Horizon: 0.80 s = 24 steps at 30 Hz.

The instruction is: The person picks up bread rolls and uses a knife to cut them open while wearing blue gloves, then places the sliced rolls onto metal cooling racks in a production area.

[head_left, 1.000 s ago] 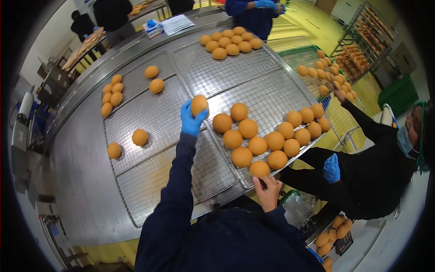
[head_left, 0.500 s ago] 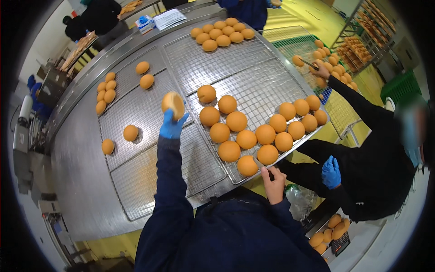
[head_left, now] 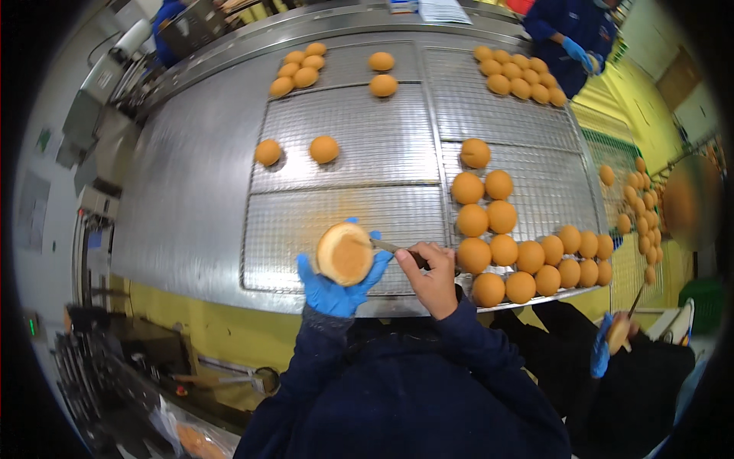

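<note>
In its blue glove, my left hand (head_left: 334, 294) cradles a round bun (head_left: 342, 264) with its pale side facing up and a browner patch in the middle. Bare and closed, my right hand (head_left: 430, 277) grips the dark handle of a small knife (head_left: 384, 245). The blade reaches the bun's right edge; whether its tip goes in I cannot tell. Both hands are above the near part of a wire rack (head_left: 264, 264). Just right of my right hand, rows of golden-brown buns (head_left: 503, 250) rest on another wire rack (head_left: 527, 176).
Several loose buns (head_left: 324, 149) lie on the far part of the left rack, and a cluster (head_left: 520, 75) stands at the far right. A co-worker's gloved hand (head_left: 600, 356) is at the lower right, beside a knife and bun. Another person (head_left: 562, 34) stands beyond the table.
My view has swung left. The bun in my left hand has come close to my body, and the knife has moved from the rack's buns to that bun.
</note>
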Each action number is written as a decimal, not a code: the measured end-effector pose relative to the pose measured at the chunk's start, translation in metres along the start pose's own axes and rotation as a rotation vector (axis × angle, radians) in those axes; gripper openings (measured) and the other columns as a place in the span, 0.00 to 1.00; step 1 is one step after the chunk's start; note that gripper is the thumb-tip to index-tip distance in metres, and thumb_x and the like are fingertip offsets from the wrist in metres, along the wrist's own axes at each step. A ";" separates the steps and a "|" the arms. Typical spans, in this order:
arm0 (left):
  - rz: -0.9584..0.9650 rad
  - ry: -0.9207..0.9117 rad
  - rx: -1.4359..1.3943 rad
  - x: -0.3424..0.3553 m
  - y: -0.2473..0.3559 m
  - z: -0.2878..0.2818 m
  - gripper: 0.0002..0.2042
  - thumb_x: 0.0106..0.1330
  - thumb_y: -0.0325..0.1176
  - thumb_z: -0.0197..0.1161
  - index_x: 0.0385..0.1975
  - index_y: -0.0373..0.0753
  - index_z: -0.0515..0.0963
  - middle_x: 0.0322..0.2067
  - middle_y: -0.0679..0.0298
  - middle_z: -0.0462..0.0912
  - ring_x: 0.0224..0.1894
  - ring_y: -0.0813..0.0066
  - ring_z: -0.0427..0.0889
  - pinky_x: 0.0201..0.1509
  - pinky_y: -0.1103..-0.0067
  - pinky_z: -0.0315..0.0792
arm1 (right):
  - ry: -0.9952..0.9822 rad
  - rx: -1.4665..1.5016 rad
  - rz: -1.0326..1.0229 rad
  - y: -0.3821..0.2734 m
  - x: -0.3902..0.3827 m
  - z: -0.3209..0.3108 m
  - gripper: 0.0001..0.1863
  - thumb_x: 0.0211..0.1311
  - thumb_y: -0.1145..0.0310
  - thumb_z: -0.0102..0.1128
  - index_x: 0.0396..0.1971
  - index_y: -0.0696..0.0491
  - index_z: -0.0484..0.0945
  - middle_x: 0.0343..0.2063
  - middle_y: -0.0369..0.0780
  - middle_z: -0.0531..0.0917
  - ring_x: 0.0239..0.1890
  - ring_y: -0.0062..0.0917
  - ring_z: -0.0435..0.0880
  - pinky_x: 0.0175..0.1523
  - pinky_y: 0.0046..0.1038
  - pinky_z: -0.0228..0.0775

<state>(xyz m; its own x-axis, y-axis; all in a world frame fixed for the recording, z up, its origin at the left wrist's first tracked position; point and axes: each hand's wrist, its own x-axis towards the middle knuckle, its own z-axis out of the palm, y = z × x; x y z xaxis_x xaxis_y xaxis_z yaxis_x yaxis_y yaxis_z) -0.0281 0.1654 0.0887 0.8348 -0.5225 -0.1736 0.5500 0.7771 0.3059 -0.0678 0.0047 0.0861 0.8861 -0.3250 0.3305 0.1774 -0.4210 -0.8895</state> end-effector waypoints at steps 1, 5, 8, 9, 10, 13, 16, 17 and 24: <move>0.020 0.100 -0.024 -0.001 0.003 0.015 0.41 0.53 0.62 0.55 0.61 0.39 0.56 0.56 0.46 0.62 0.59 0.44 0.60 0.57 0.57 0.66 | -0.045 -0.018 0.097 -0.011 0.001 0.004 0.10 0.52 0.62 0.63 0.18 0.50 0.76 0.14 0.29 0.72 0.21 0.19 0.69 0.38 0.26 0.50; -0.034 0.092 -0.238 0.000 0.038 0.014 0.37 0.59 0.65 0.42 0.58 0.37 0.61 0.51 0.48 0.68 0.55 0.47 0.66 0.54 0.59 0.68 | 0.064 -0.123 -0.115 -0.047 0.011 0.025 0.08 0.51 0.64 0.63 0.19 0.50 0.75 0.15 0.28 0.71 0.22 0.19 0.68 0.39 0.26 0.50; -0.030 0.002 -0.285 -0.006 0.068 0.003 0.38 0.59 0.64 0.42 0.60 0.38 0.58 0.53 0.48 0.66 0.56 0.46 0.65 0.56 0.59 0.67 | 0.066 -0.217 -0.156 -0.062 0.016 0.051 0.08 0.51 0.64 0.63 0.19 0.50 0.75 0.14 0.29 0.70 0.22 0.19 0.67 0.39 0.27 0.49; -0.011 -0.027 -0.226 -0.010 0.077 0.002 0.38 0.59 0.64 0.42 0.61 0.39 0.57 0.53 0.48 0.66 0.57 0.46 0.65 0.57 0.59 0.66 | 0.063 -0.231 -0.173 -0.066 0.017 0.060 0.09 0.50 0.63 0.63 0.19 0.50 0.74 0.14 0.29 0.69 0.21 0.20 0.66 0.39 0.27 0.49; 0.002 -0.059 -0.170 -0.012 0.085 0.003 0.38 0.60 0.64 0.42 0.61 0.39 0.56 0.54 0.48 0.65 0.57 0.46 0.65 0.57 0.58 0.66 | 0.063 -0.262 -0.188 -0.071 0.015 0.068 0.09 0.50 0.63 0.64 0.19 0.49 0.74 0.14 0.29 0.69 0.22 0.20 0.66 0.39 0.27 0.49; -0.003 -0.143 -0.057 -0.023 0.110 0.010 0.37 0.61 0.61 0.42 0.63 0.40 0.53 0.55 0.48 0.64 0.57 0.47 0.65 0.59 0.58 0.64 | 0.060 -0.371 -0.269 -0.093 0.006 0.092 0.10 0.47 0.63 0.65 0.19 0.49 0.74 0.16 0.30 0.70 0.23 0.22 0.67 0.39 0.28 0.49; 0.078 -0.116 -0.034 -0.036 0.130 0.001 0.37 0.59 0.59 0.46 0.63 0.40 0.53 0.55 0.49 0.64 0.57 0.49 0.65 0.61 0.58 0.62 | 0.079 -0.476 -0.421 -0.110 -0.007 0.118 0.11 0.45 0.62 0.66 0.20 0.49 0.74 0.18 0.32 0.72 0.25 0.24 0.69 0.40 0.30 0.50; 0.131 -0.113 0.083 -0.037 0.136 0.001 0.37 0.59 0.59 0.48 0.62 0.39 0.53 0.55 0.49 0.64 0.57 0.50 0.66 0.61 0.58 0.62 | 0.123 -0.498 -0.465 -0.105 -0.007 0.127 0.11 0.44 0.62 0.67 0.20 0.50 0.73 0.19 0.32 0.72 0.26 0.24 0.69 0.40 0.30 0.50; 0.248 -0.153 0.338 -0.047 0.181 -0.016 0.39 0.52 0.56 0.57 0.61 0.37 0.55 0.53 0.51 0.66 0.54 0.53 0.70 0.59 0.59 0.64 | 0.174 -0.450 -0.411 -0.110 -0.009 0.176 0.10 0.50 0.64 0.63 0.18 0.50 0.74 0.19 0.32 0.74 0.25 0.23 0.70 0.41 0.30 0.49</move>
<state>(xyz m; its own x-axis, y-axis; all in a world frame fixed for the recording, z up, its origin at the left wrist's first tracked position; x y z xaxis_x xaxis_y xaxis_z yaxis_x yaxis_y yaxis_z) 0.0320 0.3360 0.1376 0.9131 -0.4004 0.0766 0.2733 0.7406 0.6138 -0.0199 0.2032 0.1257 0.6945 -0.1777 0.6972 0.2577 -0.8433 -0.4716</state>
